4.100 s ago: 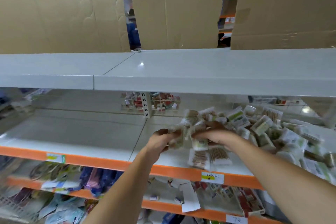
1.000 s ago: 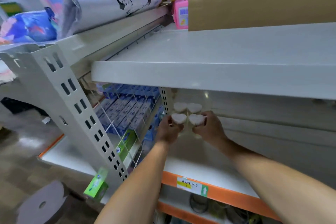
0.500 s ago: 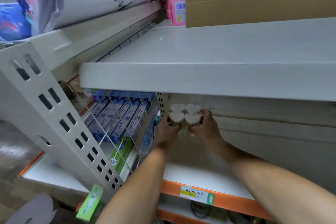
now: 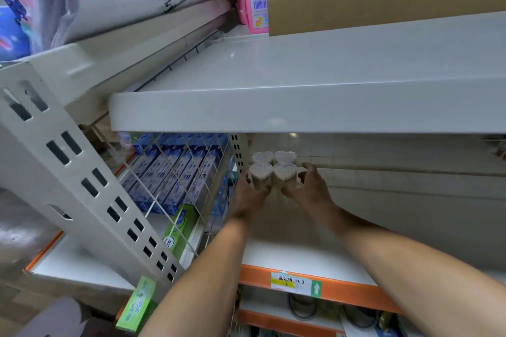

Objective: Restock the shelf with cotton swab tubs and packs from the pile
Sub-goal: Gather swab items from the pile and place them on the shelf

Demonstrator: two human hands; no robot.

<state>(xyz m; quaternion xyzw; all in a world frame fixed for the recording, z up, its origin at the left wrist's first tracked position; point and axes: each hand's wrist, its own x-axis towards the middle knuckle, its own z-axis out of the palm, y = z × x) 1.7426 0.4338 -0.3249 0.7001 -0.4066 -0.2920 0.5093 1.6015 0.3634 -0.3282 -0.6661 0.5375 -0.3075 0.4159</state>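
Note:
Several heart-shaped clear tubs of cotton swabs with white lids stand in a tight block at the back left corner of the white shelf (image 4: 301,257), under the upper shelf board. My left hand (image 4: 250,194) curls round the near left tub (image 4: 260,171). My right hand (image 4: 306,190) curls round the near right tub (image 4: 284,172), its thumb and fingers on the tub's sides. Two more tubs (image 4: 273,157) stand just behind these, against the back wall. Whether the near tubs rest on the shelf is hidden by my hands.
A wire mesh divider (image 4: 186,172) borders the shelf on the left, with blue boxes (image 4: 164,169) behind it. A perforated upright (image 4: 90,191) stands nearer. The upper shelf board (image 4: 301,107) hangs low overhead. An orange price rail (image 4: 328,284) edges the shelf front.
Earlier both hands were gathering packs from the pile on the right. Over the last second the hands stayed on the two near tubs at the corner; the view shifted slightly left and closer.

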